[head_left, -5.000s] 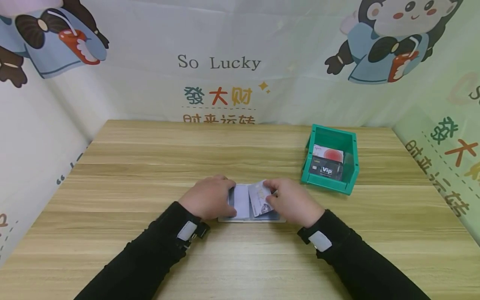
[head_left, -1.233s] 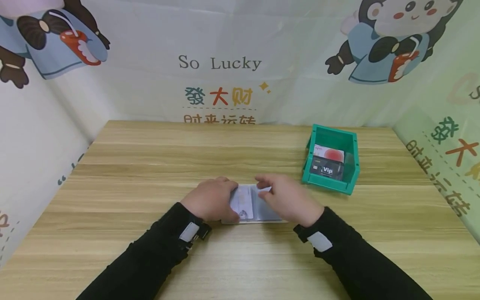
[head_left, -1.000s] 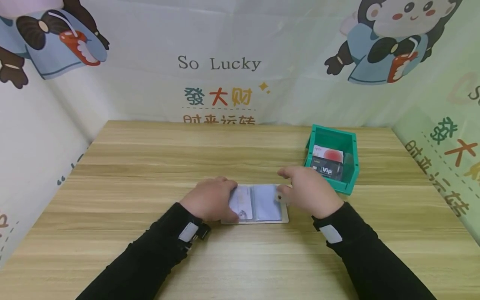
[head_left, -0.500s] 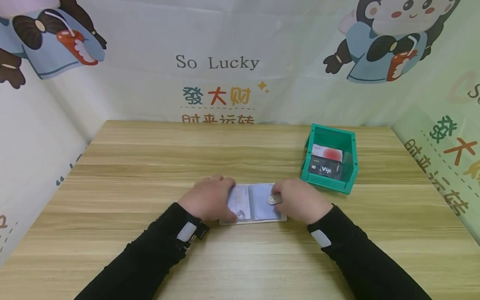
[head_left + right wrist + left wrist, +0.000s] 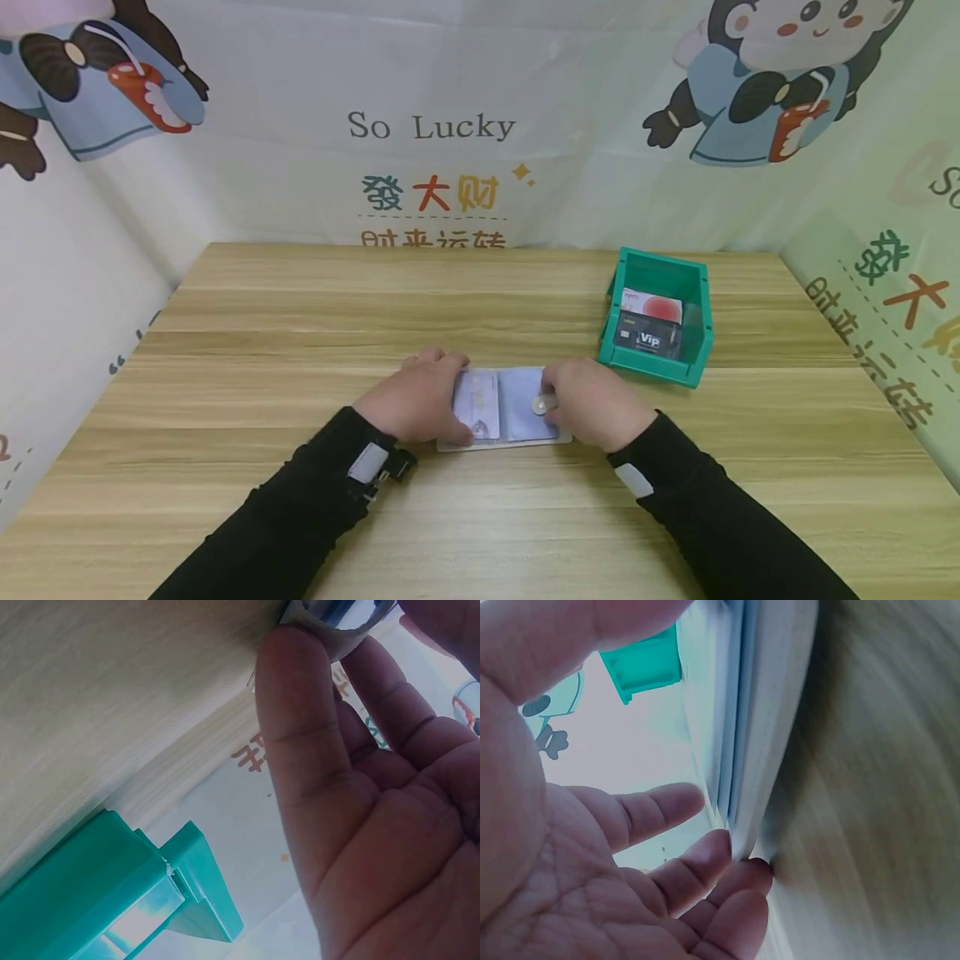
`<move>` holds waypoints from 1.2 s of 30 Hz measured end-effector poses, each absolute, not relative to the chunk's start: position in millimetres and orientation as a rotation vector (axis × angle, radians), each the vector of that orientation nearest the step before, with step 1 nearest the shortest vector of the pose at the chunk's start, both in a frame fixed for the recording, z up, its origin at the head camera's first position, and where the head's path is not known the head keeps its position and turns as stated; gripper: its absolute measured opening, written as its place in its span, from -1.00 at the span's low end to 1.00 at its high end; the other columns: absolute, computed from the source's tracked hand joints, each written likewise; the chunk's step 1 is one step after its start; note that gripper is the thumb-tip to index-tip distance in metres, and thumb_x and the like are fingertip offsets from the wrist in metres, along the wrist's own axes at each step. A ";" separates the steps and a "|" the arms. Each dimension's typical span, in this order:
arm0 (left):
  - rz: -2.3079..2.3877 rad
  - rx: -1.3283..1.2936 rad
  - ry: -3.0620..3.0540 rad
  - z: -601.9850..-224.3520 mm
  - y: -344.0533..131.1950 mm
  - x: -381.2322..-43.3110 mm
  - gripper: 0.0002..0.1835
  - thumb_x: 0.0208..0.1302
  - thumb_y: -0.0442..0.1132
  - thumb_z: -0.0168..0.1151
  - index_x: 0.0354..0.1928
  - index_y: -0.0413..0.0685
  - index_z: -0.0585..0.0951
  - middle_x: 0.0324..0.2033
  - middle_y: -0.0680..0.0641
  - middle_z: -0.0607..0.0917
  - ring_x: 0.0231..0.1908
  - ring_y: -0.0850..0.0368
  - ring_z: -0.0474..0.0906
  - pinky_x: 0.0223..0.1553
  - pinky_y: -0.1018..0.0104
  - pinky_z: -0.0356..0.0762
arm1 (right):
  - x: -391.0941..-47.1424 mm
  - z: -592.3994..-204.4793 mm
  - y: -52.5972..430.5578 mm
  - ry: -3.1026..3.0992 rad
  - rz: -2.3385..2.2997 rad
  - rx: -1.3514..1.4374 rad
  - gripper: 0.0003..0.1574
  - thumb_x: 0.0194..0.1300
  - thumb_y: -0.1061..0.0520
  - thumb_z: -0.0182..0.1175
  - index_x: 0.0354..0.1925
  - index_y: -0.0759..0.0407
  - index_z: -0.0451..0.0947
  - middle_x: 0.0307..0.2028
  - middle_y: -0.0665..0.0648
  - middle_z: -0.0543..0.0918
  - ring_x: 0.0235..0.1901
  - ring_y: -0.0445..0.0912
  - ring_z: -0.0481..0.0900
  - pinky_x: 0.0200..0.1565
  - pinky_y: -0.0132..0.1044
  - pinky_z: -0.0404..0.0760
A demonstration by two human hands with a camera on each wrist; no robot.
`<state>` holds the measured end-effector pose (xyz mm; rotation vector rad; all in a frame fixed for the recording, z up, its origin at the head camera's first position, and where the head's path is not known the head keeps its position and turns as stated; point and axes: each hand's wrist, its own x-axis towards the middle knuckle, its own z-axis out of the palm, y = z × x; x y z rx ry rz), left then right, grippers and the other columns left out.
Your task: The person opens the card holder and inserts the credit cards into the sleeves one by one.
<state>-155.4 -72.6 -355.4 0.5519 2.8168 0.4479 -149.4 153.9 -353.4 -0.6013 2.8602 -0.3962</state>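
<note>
An open card holder with clear sleeves lies flat on the table before me. A white printed card shows in its left page; the right page looks pale blue. My left hand grips the left side, thumb at the near corner and fingers along the far edge. In the left wrist view, fingertips touch the stacked edges of the card holder. At the right side, my right hand pinches the light tab with a round snap, bent inward over the page. Its other fingers are partly hidden.
A green bin stands to the right, beyond my right hand. Inside lie a black Vip card and a white card with a red circle. A printed cloth hangs behind the wooden table.
Earlier my right hand held a white card over the right page; that card's print now shows at left. The right hand moved out to the right edge, then folded the snap tab inward.
</note>
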 end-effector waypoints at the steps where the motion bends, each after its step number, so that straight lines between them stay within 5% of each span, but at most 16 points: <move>1: 0.465 0.547 2.813 -355.3 -72.7 -155.5 0.04 -0.33 0.11 0.53 0.30 -0.08 0.33 0.03 -0.10 0.41 -0.17 0.08 0.31 -0.20 0.20 0.40 | -149.3 -353.4 153.8 2.861 -0.396 -0.600 -0.76 0.09 0.10 0.37 -0.23 0.13 0.63 -0.38 0.03 0.60 -0.42 -0.11 0.44 -0.25 -0.26 0.58; 8: 0.596 0.507 2.812 -357.0 -74.2 -157.8 -0.09 -0.16 0.08 0.48 0.28 -0.09 0.36 -0.03 -0.05 0.40 -0.20 0.11 0.30 -0.27 0.27 0.42 | -149.3 -353.8 152.7 2.866 -0.391 -0.588 -0.78 0.11 0.10 0.36 -0.24 0.12 0.62 -0.40 0.02 0.59 -0.44 -0.12 0.44 -0.27 -0.26 0.58; 17: 0.757 0.503 2.869 -352.5 -73.3 -160.7 -0.24 -0.04 -0.08 0.44 0.25 -0.05 0.39 0.05 -0.14 0.35 -0.11 0.10 0.30 -0.04 0.17 0.44 | -148.1 -354.4 150.4 2.883 -0.343 -0.585 -0.78 0.17 0.07 0.32 -0.24 0.15 0.60 -0.43 0.02 0.57 -0.49 -0.15 0.44 -0.33 -0.30 0.57; 23: 0.870 0.500 2.880 -348.3 -70.6 -158.6 -0.33 0.05 -0.16 0.37 0.24 0.02 0.38 0.07 -0.10 0.32 -0.12 0.12 0.33 -0.13 0.24 0.51 | -146.7 -355.8 146.4 2.898 -0.379 -0.618 -0.80 0.20 0.02 0.28 -0.28 0.11 0.57 -0.51 -0.01 0.50 -0.50 -0.14 0.42 -0.40 -0.32 0.50; 36: 1.196 0.551 2.771 -346.5 -61.1 -156.0 -0.26 0.06 -0.23 0.37 0.30 -0.05 0.28 0.01 0.00 0.46 -0.10 0.21 0.44 -0.18 0.26 0.56 | -144.7 -356.3 141.3 2.871 -0.470 -0.735 -0.88 0.27 0.10 0.21 -0.23 0.09 0.53 -0.46 -0.02 0.51 -0.47 -0.18 0.42 -0.36 -0.33 0.50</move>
